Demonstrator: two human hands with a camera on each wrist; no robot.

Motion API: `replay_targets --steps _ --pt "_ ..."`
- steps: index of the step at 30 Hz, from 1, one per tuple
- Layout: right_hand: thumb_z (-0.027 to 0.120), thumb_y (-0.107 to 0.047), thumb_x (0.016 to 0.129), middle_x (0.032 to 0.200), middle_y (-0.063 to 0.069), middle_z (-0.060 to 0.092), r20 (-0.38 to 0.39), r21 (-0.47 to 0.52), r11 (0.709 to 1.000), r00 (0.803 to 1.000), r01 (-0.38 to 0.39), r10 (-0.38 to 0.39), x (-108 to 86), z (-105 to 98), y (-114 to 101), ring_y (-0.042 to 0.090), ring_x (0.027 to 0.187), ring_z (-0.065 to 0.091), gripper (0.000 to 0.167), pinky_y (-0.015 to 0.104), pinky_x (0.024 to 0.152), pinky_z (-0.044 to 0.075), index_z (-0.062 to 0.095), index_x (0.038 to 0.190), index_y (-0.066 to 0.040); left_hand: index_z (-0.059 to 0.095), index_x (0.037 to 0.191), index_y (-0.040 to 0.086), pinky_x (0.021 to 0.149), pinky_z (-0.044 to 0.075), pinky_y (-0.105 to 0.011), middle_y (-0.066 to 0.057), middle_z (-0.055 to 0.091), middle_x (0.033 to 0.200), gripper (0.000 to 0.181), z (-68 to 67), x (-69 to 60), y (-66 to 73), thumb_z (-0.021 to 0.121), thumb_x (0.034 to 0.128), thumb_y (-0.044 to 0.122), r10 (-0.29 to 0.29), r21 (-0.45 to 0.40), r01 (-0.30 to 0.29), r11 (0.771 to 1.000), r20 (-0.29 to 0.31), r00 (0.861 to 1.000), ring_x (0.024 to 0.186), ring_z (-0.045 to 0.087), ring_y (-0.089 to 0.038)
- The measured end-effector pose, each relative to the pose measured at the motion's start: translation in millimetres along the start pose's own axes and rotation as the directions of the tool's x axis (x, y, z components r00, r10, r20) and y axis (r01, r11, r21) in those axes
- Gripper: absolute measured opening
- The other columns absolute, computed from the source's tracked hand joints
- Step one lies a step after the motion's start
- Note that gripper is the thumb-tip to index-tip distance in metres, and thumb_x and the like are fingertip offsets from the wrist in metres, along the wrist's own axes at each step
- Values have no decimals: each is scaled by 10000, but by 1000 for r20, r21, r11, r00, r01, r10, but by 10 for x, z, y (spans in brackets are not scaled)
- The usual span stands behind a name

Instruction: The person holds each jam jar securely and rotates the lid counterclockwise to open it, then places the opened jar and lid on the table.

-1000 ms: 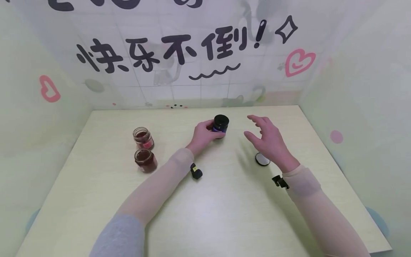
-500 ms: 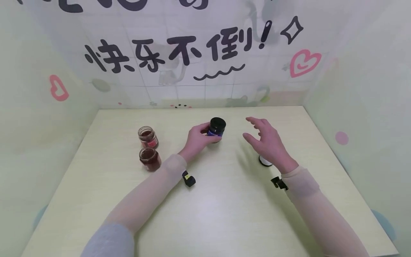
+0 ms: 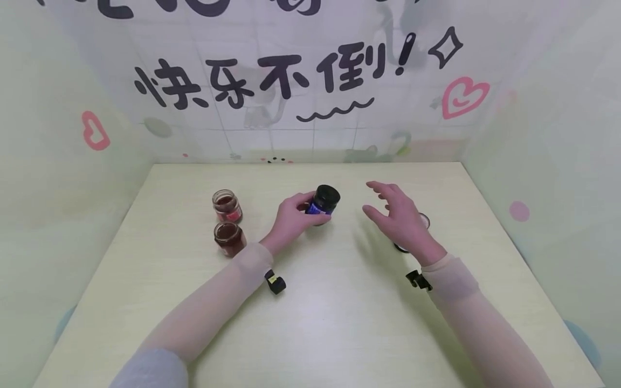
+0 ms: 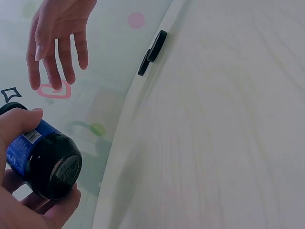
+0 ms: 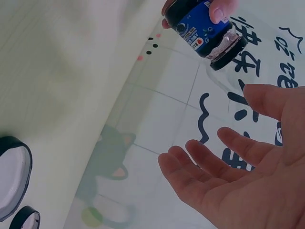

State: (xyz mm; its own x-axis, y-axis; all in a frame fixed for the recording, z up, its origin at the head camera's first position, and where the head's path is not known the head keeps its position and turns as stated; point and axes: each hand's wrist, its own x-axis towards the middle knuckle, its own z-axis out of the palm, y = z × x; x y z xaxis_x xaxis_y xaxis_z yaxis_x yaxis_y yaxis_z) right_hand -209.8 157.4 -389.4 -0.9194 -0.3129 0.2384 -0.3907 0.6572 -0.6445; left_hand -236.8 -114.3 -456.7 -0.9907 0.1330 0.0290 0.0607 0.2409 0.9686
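Observation:
My left hand [image 3: 289, 222] grips a dark glass jar [image 3: 322, 203] with a blue label and a black lid [image 5: 228, 51], tilted and held above the table. In the left wrist view the thumb lies across the jar [image 4: 52, 164] and its base faces the camera. To the right of the jar, apart from it, my right hand [image 3: 400, 221] hovers with fingers loosely spread and holds nothing. Under and beside that hand lie two loose lids, one of them a white-lined lid [image 5: 14, 176], the other a smaller-looking lid [image 5: 27, 219]; the head view shows them partly hidden by the hand.
On the left of the table [image 3: 310, 323] stand two lidless jars with dark red contents: a rear jar [image 3: 227, 207] and a front jar [image 3: 230, 238]. Printed walls border the table at the back and both sides.
My left hand has drawn the jar toward me and slightly left, lifting and tilting it. The right hand has moved little, staying beside the jar. The head view has shifted slightly.

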Motion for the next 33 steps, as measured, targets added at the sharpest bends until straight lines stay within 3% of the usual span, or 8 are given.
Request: replay_targets --steps 9,23,33 --pt "651 -347 987 1386 76 517 25 23 1000 1000 -3 2 2 77 -12 281 1227 522 558 508 986 472 475 1489 -180 666 1323 287 899 533 -394 53 653 1166 713 -72 -136 36 929 680 443 24 11 -24 1000 8 1000 1142 603 -178" --pt "642 -338 995 1359 84 552 95 125 992 995 1 -13 15 205 -93 308 1228 550 538 523 980 484 498 1471 -133 649 1333 201 889 530 -397 64 649 1167 735 -115 -325 106 919 696 449 21 93 -21 995 -6 1000 1086 602 -175" --pt "612 -349 1012 1294 57 611 131 161 987 991 -11 -10 46 279 -179 220 1144 607 489 387 940 523 527 1454 -158 681 1268 201 876 542 -368 54 641 1109 661 -78 -414 115 925 696 425 55 146 -56 988 11 998 1057 625 -176"
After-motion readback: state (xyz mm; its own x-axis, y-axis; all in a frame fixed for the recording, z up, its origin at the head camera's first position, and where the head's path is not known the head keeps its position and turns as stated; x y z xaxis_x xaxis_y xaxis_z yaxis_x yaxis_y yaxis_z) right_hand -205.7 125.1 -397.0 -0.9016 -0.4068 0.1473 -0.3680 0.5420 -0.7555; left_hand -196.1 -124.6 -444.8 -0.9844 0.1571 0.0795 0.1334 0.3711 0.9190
